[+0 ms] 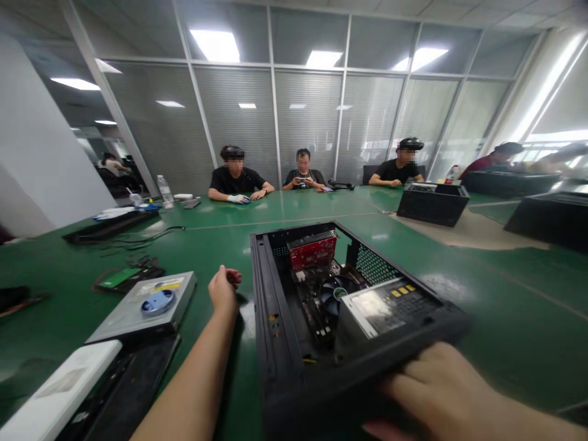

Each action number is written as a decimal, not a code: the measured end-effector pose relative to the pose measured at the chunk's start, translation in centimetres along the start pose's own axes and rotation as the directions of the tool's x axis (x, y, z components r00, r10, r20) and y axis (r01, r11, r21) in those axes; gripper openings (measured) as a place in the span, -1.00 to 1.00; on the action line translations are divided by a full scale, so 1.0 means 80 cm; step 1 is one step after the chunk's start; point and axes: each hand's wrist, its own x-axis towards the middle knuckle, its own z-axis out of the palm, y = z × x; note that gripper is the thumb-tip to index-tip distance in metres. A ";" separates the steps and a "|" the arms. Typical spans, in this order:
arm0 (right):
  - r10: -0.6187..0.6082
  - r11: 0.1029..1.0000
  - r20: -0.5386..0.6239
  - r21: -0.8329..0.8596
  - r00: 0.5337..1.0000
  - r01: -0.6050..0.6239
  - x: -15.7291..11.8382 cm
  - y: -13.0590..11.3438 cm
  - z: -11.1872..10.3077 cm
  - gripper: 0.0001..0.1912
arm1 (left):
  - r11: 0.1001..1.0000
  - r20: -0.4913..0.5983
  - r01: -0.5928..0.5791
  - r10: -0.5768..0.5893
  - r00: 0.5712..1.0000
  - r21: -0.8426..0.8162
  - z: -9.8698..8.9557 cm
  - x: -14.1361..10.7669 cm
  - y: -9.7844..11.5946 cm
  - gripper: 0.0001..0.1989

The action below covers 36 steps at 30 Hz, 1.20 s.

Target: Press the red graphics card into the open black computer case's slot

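A black computer case (pixel 269 306) lies open side up on the green table, with a red card (pixel 313 250), a round fan (pixel 337 295) and a silver power supply (pixel 376 306) inside. My right hand (pixel 436 386) grips the near right edge of the case, its fingers curled around the frame and partly hidden below. Left of the case, my left hand (pixel 225 286) rests by the table with its fingers loosely curled and apart, holding nothing visible.
On the left are a silver drive (pixel 138 306) with a blue round item (pixel 157 302), a white power strip (pixel 59 392) and a green circuit board (pixel 120 278). Several people sit across the green table (pixel 220 245). Another case (pixel 432 205) stands at the right.
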 end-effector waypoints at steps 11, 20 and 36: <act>0.235 0.966 0.156 0.070 0.959 -0.248 0.375 0.128 0.127 -0.06 | 0.976 -0.015 -0.193 0.196 0.981 0.096 -0.005 0.026 -0.028 -0.65; 0.104 0.953 0.135 0.271 0.985 -0.137 0.310 0.115 0.176 0.03 | 0.963 0.047 -0.245 0.241 0.969 0.112 -0.001 0.026 -0.030 -0.67; 0.413 0.865 -0.357 0.443 0.838 -0.238 0.103 0.255 0.147 -0.46 | 0.805 0.376 -0.510 0.391 0.840 0.303 0.026 -0.038 0.005 -0.71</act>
